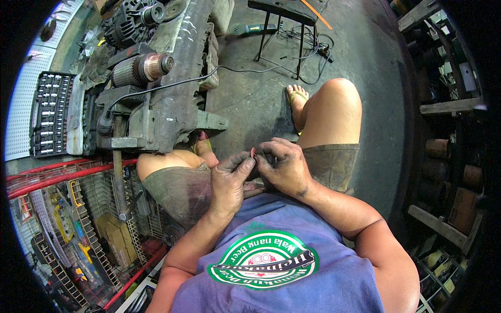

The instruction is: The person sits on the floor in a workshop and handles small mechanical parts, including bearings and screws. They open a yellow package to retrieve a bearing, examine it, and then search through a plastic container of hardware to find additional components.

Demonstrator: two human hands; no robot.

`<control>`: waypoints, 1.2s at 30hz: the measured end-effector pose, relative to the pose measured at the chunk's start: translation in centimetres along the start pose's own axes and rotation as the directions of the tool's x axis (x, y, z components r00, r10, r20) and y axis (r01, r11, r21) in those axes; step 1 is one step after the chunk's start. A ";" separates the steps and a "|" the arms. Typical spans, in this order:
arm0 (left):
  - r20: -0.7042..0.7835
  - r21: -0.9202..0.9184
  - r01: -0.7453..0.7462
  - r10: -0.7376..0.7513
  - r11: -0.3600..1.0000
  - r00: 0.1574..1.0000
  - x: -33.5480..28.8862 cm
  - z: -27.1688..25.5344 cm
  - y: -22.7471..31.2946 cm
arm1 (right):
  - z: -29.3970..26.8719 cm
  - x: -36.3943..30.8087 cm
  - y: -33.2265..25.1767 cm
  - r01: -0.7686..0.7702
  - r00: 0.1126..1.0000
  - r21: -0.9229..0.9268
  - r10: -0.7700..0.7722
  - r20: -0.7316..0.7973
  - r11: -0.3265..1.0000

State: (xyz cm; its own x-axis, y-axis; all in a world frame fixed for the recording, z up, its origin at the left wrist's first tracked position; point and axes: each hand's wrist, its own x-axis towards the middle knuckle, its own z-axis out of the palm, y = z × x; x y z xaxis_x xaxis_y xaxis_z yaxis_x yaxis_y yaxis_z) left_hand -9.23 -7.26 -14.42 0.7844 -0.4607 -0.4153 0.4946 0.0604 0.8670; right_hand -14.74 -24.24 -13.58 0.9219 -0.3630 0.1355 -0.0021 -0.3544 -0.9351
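Above my lap, my left hand (232, 180) and my right hand (284, 164) meet, with blackened fingertips pressed close together. A small, thin reddish piece (253, 152) shows between them, its kind too small to tell. My left thumb and fingers pinch it from the left. The right hand's fingers are curled in a pinch against it, and their tips are partly hidden. To the left, a motor armature (136, 70) with a copper-coloured commutator rests on the bench vise (128, 112).
An alternator (133, 23) and a socket set (52, 115) lie on the workbench (180, 62). A black cord (229, 68) runs from the vise toward a stool (282, 9), beside an angle grinder (253, 29). Red-framed racks (52, 177) stand left, loaded shelves (449, 109) right.
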 end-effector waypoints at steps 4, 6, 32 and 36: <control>-0.004 0.081 -0.064 0.065 0.995 0.998 0.0 0.2 0.0 | -0.4 0.1 0.2 0.034 0.998 -0.048 -0.031 0.058 0.998; -0.013 0.129 -0.087 0.089 0.988 0.996 -0.1 0.3 0.0 | -0.5 0.2 0.4 0.003 0.997 -0.014 -0.002 0.077 1.000; 0.052 0.303 -0.249 0.245 0.920 0.968 0.0 0.5 0.7 | -1.3 0.3 -0.2 -0.426 0.897 0.154 0.394 0.202 0.891; 0.007 0.359 -0.180 0.190 0.916 0.982 -0.3 0.6 1.0 | -1.2 0.1 -0.2 -0.323 0.940 0.104 0.306 0.151 0.941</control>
State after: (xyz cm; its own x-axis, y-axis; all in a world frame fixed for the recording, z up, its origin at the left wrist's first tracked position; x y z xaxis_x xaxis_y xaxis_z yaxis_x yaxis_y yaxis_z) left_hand -9.22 -7.55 -13.25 0.8616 -0.4468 -0.2409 0.1773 -0.1797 0.9676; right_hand -15.07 -25.24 -12.97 0.9246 -0.3192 -0.2082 -0.2593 -0.1266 -0.9575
